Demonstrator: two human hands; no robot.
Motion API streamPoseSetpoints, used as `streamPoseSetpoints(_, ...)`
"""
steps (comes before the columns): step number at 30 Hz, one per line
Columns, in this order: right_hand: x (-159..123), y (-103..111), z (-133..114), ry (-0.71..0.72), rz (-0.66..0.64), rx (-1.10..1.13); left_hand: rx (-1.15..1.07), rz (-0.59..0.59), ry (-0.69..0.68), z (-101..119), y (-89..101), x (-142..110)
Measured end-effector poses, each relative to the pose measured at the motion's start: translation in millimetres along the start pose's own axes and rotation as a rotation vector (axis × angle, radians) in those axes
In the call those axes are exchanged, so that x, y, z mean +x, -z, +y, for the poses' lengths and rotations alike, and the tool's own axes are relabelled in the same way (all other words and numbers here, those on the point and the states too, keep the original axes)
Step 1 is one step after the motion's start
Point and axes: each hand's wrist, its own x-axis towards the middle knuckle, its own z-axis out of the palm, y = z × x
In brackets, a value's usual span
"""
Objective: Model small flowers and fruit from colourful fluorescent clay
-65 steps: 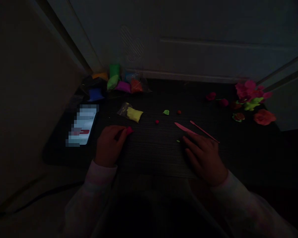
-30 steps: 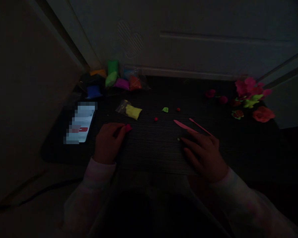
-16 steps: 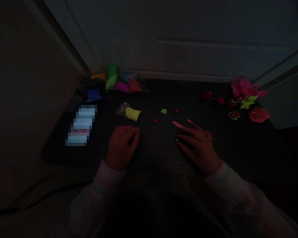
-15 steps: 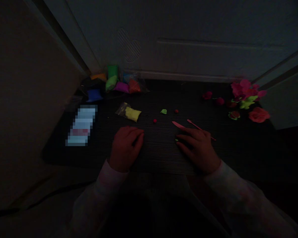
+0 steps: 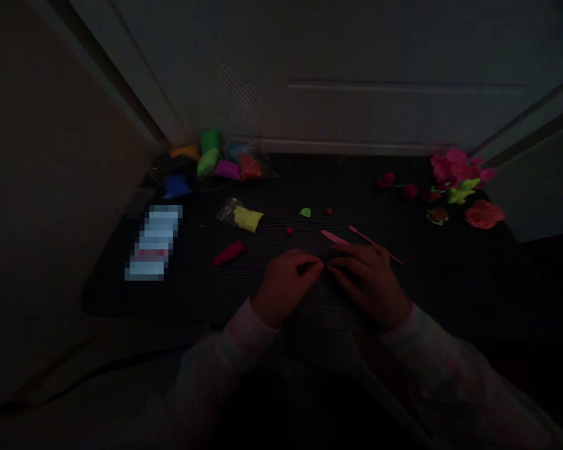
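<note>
My right hand (image 5: pixel 373 282) has its thumb and finger pinched at a tiny bit of green clay (image 5: pixel 327 266). My left hand (image 5: pixel 287 284) comes up against it from the left, its thumb and finger pressed together; whether it also grips the bit is too dark and small to tell. Partly under my right hand lies a pink plastic clay knife (image 5: pixel 332 237), with a thin pink modelling stick (image 5: pixel 368 237) beside it. Beyond the hands are a small red ball (image 5: pixel 289 231), a green leaf-shaped piece (image 5: pixel 305 213) and a brownish-red ball (image 5: pixel 329 212).
A dark pink elongated lump (image 5: pixel 230 253) and a bag of yellow clay (image 5: pixel 248 219) lie left. Several coloured clay packets (image 5: pixel 228 169) sit at the back left, near a blurred phone (image 5: pixel 154 240). Pink flowers (image 5: pixel 457 169) and a coral flower (image 5: pixel 484 214) stand right.
My left hand has moved right to meet my right hand's fingertips, uncovering the dark pink lump. My right hand has stayed nearly in place, and the view has shifted slightly.
</note>
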Motion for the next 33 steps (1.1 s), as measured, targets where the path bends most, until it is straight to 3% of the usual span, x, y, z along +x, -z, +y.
streamPoseSetpoints(11,5,6,-9,0.066,0.036,0.032,-0.495,-0.182,0.388,1,5.1,3)
streamPoseSetpoints(23,11,12,-14,0.047,0.054,0.125,-0.941,-0.175,0.500,-2,1.1,3)
streamPoseSetpoints(33,16,10,-16,0.003,0.054,0.246,-0.960,-0.188,0.495,-1,2.5,3)
